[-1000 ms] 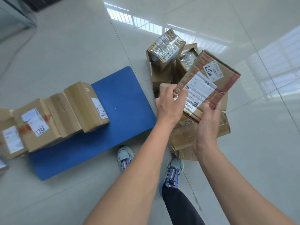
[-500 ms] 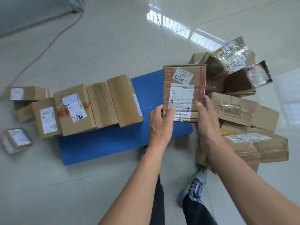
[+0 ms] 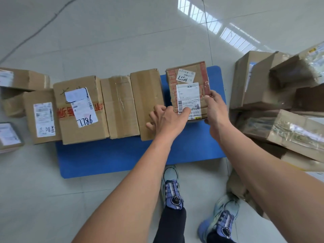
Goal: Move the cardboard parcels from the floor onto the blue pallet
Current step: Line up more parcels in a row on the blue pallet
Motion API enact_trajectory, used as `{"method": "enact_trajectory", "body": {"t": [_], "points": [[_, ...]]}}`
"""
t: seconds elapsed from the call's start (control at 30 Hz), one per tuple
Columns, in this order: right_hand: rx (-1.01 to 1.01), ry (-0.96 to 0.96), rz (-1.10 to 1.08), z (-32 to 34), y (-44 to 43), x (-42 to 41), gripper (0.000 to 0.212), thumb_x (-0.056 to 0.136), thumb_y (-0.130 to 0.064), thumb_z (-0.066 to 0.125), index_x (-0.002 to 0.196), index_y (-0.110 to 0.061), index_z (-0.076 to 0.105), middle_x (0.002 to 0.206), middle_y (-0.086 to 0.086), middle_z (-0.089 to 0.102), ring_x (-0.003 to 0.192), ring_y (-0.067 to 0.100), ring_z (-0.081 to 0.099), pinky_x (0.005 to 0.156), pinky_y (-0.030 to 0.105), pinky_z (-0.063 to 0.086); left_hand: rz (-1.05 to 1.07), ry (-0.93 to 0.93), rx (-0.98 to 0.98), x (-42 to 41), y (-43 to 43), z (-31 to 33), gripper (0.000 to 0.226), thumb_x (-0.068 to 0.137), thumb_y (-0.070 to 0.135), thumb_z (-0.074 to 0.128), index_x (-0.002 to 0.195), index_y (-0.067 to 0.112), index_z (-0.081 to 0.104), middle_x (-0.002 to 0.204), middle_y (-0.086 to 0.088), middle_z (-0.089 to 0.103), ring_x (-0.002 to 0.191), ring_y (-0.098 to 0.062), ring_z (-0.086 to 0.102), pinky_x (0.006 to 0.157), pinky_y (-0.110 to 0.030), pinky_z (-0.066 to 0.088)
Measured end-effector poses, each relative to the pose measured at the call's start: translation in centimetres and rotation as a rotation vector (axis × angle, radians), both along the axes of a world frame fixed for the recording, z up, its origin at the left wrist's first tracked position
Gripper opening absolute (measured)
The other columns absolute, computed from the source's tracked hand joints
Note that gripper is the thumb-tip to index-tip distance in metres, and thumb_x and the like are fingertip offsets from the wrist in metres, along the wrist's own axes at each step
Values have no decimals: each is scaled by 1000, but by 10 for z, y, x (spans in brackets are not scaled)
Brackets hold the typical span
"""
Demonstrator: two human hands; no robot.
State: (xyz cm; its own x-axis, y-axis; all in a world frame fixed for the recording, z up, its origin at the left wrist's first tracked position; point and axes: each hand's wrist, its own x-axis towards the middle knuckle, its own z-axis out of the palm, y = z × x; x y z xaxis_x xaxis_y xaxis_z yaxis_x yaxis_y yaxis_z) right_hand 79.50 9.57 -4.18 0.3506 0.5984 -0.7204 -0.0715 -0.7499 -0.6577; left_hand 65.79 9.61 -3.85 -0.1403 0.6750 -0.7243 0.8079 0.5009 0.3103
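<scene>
A brown parcel with red tape and white labels (image 3: 188,81) is over the right end of the blue pallet (image 3: 122,155); whether it rests on the pallet I cannot tell. My left hand (image 3: 168,120) grips its near left corner and my right hand (image 3: 216,109) holds its right edge. To its left, a row of three parcels stands on the pallet: a plain one (image 3: 147,102), a taped one (image 3: 119,106) and one marked 7786 (image 3: 80,109). A heap of parcels (image 3: 280,102) lies on the floor at the right.
More parcels (image 3: 40,116) lie on the floor left of the pallet, with a small flat one (image 3: 8,135) at the far left. My two shoes (image 3: 171,188) stand on the pale tiles just in front of the pallet's near edge.
Both hands carried the red-taped parcel from the heap on the right, leftward and down over the pallet's right end, beside the row of parcels. The view has turned toward the pallet.
</scene>
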Motion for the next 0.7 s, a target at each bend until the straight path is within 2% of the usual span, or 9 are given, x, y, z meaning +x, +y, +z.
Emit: {"method": "enact_trajectory", "body": {"t": [0.1,0.17,0.23,0.27,0.33,0.4,0.53,0.7], "points": [[-17,1,-6,-13,2,-4,23,87,-36,48,97,-50,63,88,-20,75,69,-2,66,60,23,43,7,4,-9,-2,0,-10,48,86,70,42,98,26,59,120,5,34,119,-23,29,98,-46,26],[-40,10,-11,-22,4,-6,28,90,-33,48,110,-43,64,94,-14,76,76,5,66,61,25,43,26,-8,-12,-4,-4,-15,43,88,67,44,100,29,58,119,6,34,117,-22,30,94,-44,24],[-54,23,-12,-30,5,-9,27,93,-29,48,114,-37,64,90,-13,76,72,6,65,58,24,44,41,-30,-4,-7,-7,-19,40,90,64,45,111,35,61,120,8,34,114,-20,29,94,-42,23],[-51,28,-12,-35,4,-10,26,94,-28,48,112,-36,64,90,-13,76,72,6,66,59,25,46,39,-44,3,-7,-9,-20,39,90,63,45,115,37,61,120,9,33,113,-19,28,95,-42,23],[-38,32,-12,-40,3,-12,24,95,-26,48,109,-37,65,94,-10,77,76,8,68,63,27,48,23,-54,17,-8,-10,-22,29,91,62,46,107,40,55,120,10,32,113,-18,27,96,-43,25],[-28,28,-6,-44,2,-13,26,94,-26,46,105,-39,66,92,-11,77,73,4,68,59,23,47,25,-69,19,-9,-11,-23,25,91,61,46,102,39,49,119,10,31,112,-17,25,95,-43,25],[-18,34,-13,-51,1,-12,29,94,-20,43,99,-33,69,88,-7,78,66,4,66,57,23,47,36,-94,14,-12,-11,-23,24,92,59,46,101,37,50,120,11,31,112,-17,25,95,-44,28],[-45,52,-97,-62,4,-10,40,100,-14,36,99,-27,74,86,-8,78,69,7,65,64,25,47,41,-113,9,-14,-10,-20,28,92,58,46,106,36,56,121,11,32,114,-18,27,92,-42,27]]}}
